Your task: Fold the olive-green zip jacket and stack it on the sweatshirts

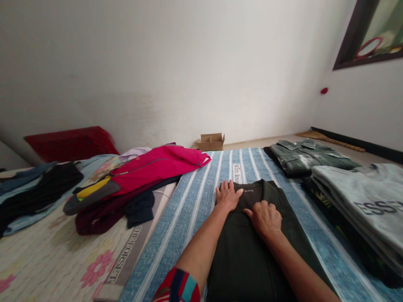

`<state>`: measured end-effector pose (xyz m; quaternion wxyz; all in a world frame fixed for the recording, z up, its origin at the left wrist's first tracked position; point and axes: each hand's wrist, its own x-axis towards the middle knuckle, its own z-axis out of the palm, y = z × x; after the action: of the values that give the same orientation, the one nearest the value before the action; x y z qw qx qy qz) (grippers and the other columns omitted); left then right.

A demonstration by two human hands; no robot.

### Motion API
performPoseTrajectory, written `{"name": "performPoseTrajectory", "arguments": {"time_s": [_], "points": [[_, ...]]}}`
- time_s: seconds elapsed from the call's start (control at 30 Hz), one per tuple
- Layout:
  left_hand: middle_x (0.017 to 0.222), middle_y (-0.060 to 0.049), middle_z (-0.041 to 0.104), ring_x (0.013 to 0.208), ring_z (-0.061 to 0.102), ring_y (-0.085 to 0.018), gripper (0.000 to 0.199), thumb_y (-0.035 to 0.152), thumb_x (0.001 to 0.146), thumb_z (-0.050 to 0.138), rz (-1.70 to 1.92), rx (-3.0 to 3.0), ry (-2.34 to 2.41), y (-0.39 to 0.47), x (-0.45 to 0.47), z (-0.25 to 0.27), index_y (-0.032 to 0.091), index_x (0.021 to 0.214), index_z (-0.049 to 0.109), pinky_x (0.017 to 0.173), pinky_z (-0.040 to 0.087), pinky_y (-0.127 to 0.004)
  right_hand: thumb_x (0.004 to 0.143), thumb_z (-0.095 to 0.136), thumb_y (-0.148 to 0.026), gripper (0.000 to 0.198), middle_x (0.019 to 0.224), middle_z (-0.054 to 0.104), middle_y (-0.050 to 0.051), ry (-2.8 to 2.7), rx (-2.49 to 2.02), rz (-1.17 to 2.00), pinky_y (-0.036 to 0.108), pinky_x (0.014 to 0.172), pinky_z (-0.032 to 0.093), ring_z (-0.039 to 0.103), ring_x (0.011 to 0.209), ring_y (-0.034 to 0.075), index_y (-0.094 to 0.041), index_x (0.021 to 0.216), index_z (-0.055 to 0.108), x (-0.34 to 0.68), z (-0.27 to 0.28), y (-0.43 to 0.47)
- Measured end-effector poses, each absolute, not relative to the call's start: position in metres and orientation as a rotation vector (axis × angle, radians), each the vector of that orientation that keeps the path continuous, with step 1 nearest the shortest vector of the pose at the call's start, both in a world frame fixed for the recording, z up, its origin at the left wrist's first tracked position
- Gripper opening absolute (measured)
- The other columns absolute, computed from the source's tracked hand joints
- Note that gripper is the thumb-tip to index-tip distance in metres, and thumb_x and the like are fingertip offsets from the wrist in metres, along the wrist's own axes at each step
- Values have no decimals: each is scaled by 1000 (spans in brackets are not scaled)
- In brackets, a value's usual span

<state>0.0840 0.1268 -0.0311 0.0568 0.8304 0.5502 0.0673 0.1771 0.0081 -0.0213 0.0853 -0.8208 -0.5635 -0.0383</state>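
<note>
1. A dark olive cotton T-shirt point(252, 251) lies flat and lengthwise on the blue-and-white striped woven mat point(192, 201), its collar pointing away from the person, directly in front of them.
2. The left hand point(227, 195) lies flat with fingers spread, pressing on the shirt's far left corner near the collar, half on the cloth and half on the mat. It grips nothing.
3. The right hand point(266, 217) rests on the shirt's upper middle with its fingers curled under; whether it pinches a bit of fabric or only presses down cannot be told.
4. To smooth the shirt well, I judge that the flat left palm should anchor the corner while the other hand sweeps outward, so wrinkles move toward the edge rather than bunching under the collar.
5. Even pressure would likely keep the sides parallel to the mat's stripes, which serve as a handy straight guide.
6. To the right, just beside the shirt, stands a stack of folded garments topped by a pale grey printed T-shirt point(362, 193), with a folded grey-green button shirt point(305, 157) behind it.
7. To the left lies a loose heap with a bright pink zip jacket point(157, 165) on top.
</note>
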Motion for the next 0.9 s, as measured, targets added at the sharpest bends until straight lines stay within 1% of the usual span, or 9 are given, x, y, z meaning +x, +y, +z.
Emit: {"name": "performPoseTrajectory", "arguments": {"time_s": [0.1, 0.23, 0.33, 0.43, 0.53, 0.57, 0.63, 0.8, 0.9], "points": [[145, -16, 35, 135, 28, -28, 64, 57, 91, 22, 273, 2532, 1648, 133, 84, -36, 17, 139, 31, 106, 19, -54, 86, 54, -46, 40, 86, 61, 16, -1679, -2450, -118, 33, 61, 43, 59, 82, 29, -9, 88, 69, 177, -21, 8], [133, -13, 50, 123, 43, -27, 52, 52, 94, 23, 432, 2553, 1641, 134, 82, -40, 19, 131, 40, 102, 27, -54, 86, 52, -47, 42, 86, 61, 17, -1685, -2463, -99, 34, 62, 44, 59, 83, 29, -8, 88, 68, 176, -19, 7], [129, -12, 53, 123, 43, -28, 40, 41, 95, 30, 574, 2672, 1601, 130, 81, -36, 18, 126, 44, 101, 27, -55, 87, 51, -46, 42, 86, 61, 17, -1692, -2455, -112, 35, 63, 44, 60, 83, 30, -8, 88, 68, 175, -18, 6], [122, -9, 57, 122, 43, -24, 27, 28, 94, 37, 684, 2975, 1223, 124, 80, -29, 19, 117, 48, 102, 28, -47, 87, 51, -45, 41, 86, 61, 17, -1694, -2448, -115, 36, 63, 45, 60, 83, 30, -8, 88, 68, 175, -19, 6], [95, -6, 63, 100, 55, -20, 20, 24, 94, 37, 590, 3169, 861, 121, 79, -24, 20, 104, 53, 90, 38, -38, 86, 53, -45, 39, 86, 61, 17, -1687, -2441, -138, 35, 63, 44, 60, 84, 30, -8, 88, 68, 176, -21, 5], [87, -5, 63, 92, 56, -20, 20, 23, 94, 36, 545, 3199, 838, 121, 80, -23, 19, 100, 54, 85, 40, -36, 86, 54, -44, 39, 86, 61, 17, -1685, -2438, -152, 35, 63, 44, 60, 83, 30, -8, 88, 67, 176, -21, 5], [78, -4, 61, 83, 56, -20, 22, 24, 95, 35, 468, 3231, 875, 122, 82, -21, 18, 92, 56, 79, 40, -35, 86, 54, -44, 39, 85, 61, 16, -1685, -2430, -168, 35, 62, 44, 60, 82, 30, -8, 87, 67, 176, -22, 5], [74, -6, 63, 79, 58, -20, 28, 29, 94, 38, 312, 3282, 869, 127, 92, -18, 17, 79, 58, 76, 39, -35, 85, 56, -42, 36, 85, 61, 16, -1676, -2419, -142, 35, 61, 44, 59, 83, 31, -8, 87, 67, 175, -21, 6], [74, -6, 64, 76, 59, -20, 33, 32, 95, 36, 222, 3299, 813, 127, 99, -16, 16, 78, 59, 75, 38, -36, 85, 57, -41, 33, 86, 60, 16, -1666, -2430, -136, 35, 62, 43, 59, 83, 30, -9, 86, 67, 175, -22, 7]]}}
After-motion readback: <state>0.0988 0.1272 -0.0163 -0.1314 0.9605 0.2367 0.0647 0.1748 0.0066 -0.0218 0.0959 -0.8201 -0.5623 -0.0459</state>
